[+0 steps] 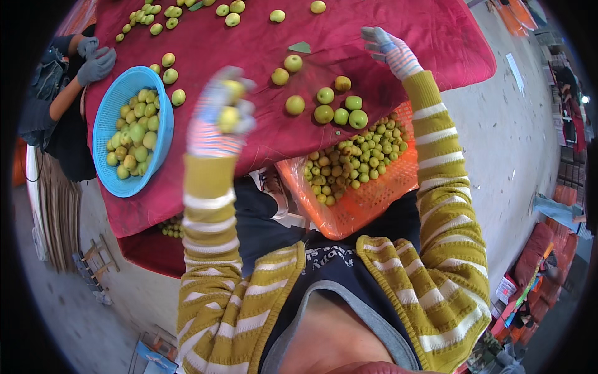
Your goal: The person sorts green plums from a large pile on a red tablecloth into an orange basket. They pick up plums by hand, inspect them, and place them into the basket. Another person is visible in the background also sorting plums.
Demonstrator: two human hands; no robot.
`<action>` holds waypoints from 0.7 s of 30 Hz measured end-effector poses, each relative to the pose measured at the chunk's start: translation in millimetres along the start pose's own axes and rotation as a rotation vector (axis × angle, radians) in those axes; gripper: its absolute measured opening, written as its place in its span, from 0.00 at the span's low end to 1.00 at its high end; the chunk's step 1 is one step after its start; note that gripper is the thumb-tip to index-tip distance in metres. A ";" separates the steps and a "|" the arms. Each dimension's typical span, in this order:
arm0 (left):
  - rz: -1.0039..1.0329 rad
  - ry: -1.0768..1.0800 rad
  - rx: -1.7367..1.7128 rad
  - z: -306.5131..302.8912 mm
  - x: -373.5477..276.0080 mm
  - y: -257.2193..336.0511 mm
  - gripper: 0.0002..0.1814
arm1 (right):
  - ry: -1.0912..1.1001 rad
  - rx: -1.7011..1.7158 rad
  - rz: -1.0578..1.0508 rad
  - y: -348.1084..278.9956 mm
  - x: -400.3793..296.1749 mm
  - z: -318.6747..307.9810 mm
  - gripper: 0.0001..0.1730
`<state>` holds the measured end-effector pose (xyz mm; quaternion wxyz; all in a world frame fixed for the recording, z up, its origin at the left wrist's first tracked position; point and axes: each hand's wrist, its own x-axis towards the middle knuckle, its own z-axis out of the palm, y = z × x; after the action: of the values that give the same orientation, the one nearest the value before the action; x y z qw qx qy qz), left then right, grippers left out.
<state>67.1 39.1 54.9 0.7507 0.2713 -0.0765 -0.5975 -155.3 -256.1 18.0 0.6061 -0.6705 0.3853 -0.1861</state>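
My left hand (210, 110), in a striped knit glove, is blurred and holds two yellow-green fruits (229, 120) that look like Indian jujubes. It is above the red cloth-covered table (261, 51), to the right of the blue plastic basket (99, 121), which contains many such fruits. Over the right side of the table, my right hand (395, 51), also gloved, has its fingers extended and nothing in it. Between my hands, several loose green and brownish fruits (323, 113) lie on the cloth, with a green leaf (299, 47) beyond them.
An orange plastic crate (387, 198), lined with clear film, holds many small fruits below the table's near edge. More fruits (232, 19) are scattered at the far side. At the left, a co-worker's grey-gloved hands (97, 63) are by the basket. Flattened cardboard (58, 215) stands on the left.
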 end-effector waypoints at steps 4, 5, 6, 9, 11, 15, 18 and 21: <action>0.842 0.603 0.747 -27.0 -38.5 78.3 0.21 | -0.019 0.249 -0.025 27.2 -21.4 -19.4 0.26; 0.954 0.797 0.932 -37.8 -43.1 90.4 0.23 | -0.023 0.233 -0.025 29.2 -27.7 -18.7 0.25; 0.905 0.974 1.233 -62.0 -61.4 119.2 0.25 | -0.051 0.225 -0.037 21.4 -29.1 -8.8 0.25; 0.677 1.508 1.965 -92.5 -74.7 121.0 0.27 | -0.159 -0.014 -0.119 22.0 -31.6 4.1 0.23; 0.684 1.562 2.079 -70.2 -67.8 112.6 0.26 | -0.237 -0.179 -0.233 9.2 -46.5 26.9 0.23; 0.884 0.496 1.631 -30.1 -19.4 49.4 0.23 | -0.364 -0.963 -0.544 -8.8 -81.9 76.1 0.31; 0.589 0.188 1.885 -23.1 10.5 -12.4 0.38 | -0.360 -1.250 -0.570 -8.2 -105.8 92.6 0.30; 0.188 0.197 2.050 -14.8 30.2 -37.8 0.45 | -0.688 -1.212 -0.470 -28.3 -119.7 85.4 0.31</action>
<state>49.5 10.2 17.2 0.2056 0.8211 -0.5080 -0.1595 -161.7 -111.0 54.4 0.1596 -0.9733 0.0548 0.1554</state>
